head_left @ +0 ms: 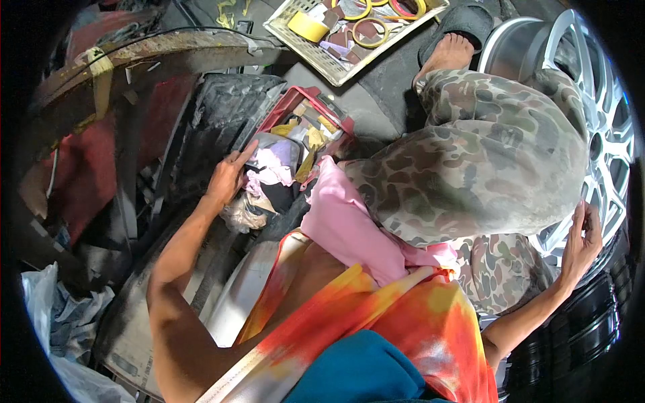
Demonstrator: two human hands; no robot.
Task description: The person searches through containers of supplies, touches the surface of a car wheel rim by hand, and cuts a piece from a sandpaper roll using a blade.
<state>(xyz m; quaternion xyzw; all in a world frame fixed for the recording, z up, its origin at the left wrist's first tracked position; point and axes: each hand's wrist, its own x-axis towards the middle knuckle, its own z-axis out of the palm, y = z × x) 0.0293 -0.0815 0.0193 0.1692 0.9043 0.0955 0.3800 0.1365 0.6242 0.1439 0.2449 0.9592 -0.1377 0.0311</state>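
Note:
My left hand (230, 176) reaches to the left edge of a red bin (295, 101), beside a grey item and a crumpled light-pink cloth (270, 169). Its index finger is stretched out, and I see nothing held in it. Yellow and grey scraps fill the bin. On the right, my right hand (584, 235) is beside the silver wheel rim (601, 144), fingers bent and close together; whether something small is between them cannot be made out. A larger pink cloth (346, 218) lies across my lap, next to the camouflage trousers (470, 174).
A cream basket (349, 74) with yellow tape rolls (308, 27) stands at the top. Left are a curved dark frame (168, 47), red panels (87, 181) and clear plastic (44, 302). Black rims (584, 329) are at lower right. My sandalled foot (451, 52) is near the basket.

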